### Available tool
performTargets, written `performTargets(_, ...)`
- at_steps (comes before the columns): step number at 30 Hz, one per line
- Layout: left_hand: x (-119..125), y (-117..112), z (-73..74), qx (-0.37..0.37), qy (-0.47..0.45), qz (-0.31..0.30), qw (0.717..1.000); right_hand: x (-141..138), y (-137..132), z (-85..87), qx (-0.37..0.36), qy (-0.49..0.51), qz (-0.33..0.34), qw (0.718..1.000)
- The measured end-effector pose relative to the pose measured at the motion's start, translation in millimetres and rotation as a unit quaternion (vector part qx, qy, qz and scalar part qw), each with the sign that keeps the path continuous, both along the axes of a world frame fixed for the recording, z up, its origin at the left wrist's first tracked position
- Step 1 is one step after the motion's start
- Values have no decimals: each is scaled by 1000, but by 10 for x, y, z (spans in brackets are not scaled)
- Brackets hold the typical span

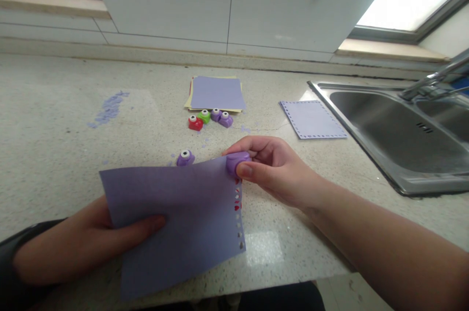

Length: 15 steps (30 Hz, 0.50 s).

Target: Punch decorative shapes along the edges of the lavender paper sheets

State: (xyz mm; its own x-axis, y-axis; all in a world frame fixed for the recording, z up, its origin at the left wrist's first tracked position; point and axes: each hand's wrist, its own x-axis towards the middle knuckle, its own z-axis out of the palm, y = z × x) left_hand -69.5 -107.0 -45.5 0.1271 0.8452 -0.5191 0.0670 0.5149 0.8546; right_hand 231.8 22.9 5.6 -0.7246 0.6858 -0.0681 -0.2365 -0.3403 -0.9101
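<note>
right hand [278,172] fingers clamp the purple punch [236,159] over the purple sheet [190,218] at its far right corner, above the hole row; left hand [84,240] fingers pinch the sheet's left side.

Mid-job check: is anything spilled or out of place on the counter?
Yes. Purple paper scraps lie strewn on the counter at far left, with a few more near the four punches. The purple sheet in the left hand and the purple punch in the right hand look fine.
</note>
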Motion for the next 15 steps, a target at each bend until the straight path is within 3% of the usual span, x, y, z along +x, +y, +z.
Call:
performTargets(4, 57, 24, 89, 69, 79, -15, 994, 1, -8, 22, -2, 0, 4, 1000)
performTargets(8, 127, 59, 177, 64, 109, -16, 992, 9, -18, 49, -15, -3, 12, 1000)
performTargets(15, 40, 36, 86, 74, 125, -36, 989, 21, -56, 86, -1, -25, 8, 1000)
